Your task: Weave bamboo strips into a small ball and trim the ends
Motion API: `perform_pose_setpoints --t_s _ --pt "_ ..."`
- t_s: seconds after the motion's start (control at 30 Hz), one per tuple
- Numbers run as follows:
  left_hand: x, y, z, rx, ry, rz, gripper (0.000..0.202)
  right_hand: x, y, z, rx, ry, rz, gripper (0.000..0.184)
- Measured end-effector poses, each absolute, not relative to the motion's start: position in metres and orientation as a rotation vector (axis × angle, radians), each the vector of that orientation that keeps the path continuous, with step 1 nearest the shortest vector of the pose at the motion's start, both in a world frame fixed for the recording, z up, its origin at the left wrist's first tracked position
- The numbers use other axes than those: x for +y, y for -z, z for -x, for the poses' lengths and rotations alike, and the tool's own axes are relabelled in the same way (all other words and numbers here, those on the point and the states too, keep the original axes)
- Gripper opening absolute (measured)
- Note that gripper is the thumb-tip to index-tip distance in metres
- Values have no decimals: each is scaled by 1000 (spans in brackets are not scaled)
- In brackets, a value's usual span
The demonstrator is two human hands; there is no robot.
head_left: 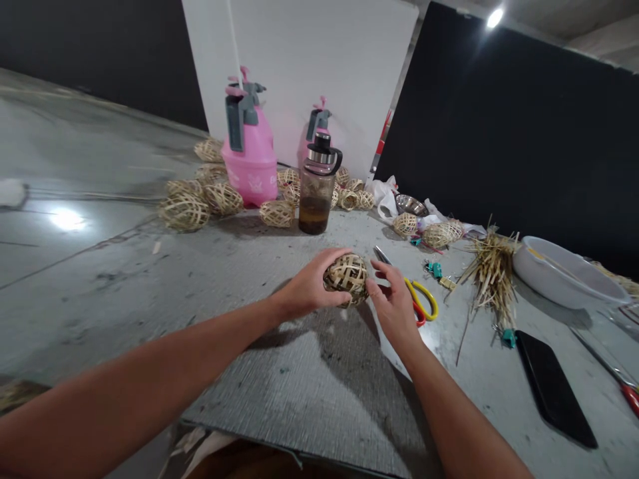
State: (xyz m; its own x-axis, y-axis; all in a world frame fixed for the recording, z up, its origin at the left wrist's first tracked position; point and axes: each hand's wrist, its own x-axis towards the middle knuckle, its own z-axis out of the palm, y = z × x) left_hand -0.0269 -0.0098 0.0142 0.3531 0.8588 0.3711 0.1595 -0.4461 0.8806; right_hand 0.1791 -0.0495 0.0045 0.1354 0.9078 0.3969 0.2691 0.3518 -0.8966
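A small woven bamboo ball (348,278) with open gaps between its strips is held just above the grey table (299,386). My left hand (319,279) wraps round its left side, thumb in front and fingers behind. On the ball's right edge, the thumb of my right hand (392,303) touches or nearly touches the strips, its fingers bent and apart. Whether a strip lies between those fingers cannot be made out. Partly behind my right hand lie scissors (425,301) with yellow and red handles, the blades pointing away.
A bottle (314,199) of brown liquid stands beyond the ball, near a pink sprayer (252,156) and several woven pieces (184,211). To the right are a bundle of strips (492,273), green clips (436,269), a white basin (564,279) and a black phone (554,389).
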Motion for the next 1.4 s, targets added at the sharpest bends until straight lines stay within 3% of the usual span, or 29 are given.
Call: perform_pose_setpoints --t_s 0.33,0.6,0.77,1.13,1.4 --pt "-4 -7 25 896 -1099 -1506 99 -49 -4 -173 -1297 -934 1121 40" --pt "-11 -10 21 735 -1080 -1276 92 -50 0 -169 -1248 -1002 1022 48" --pt "-8 -6 20 797 -1102 -1372 105 -50 2 -169 -1247 -1053 1008 66" --pt "-8 -7 20 634 -994 -1352 92 -48 9 -176 -1273 -1153 863 64" --pt "-9 -13 20 914 -1023 -1637 89 -48 7 -173 -1290 -1148 998 74"
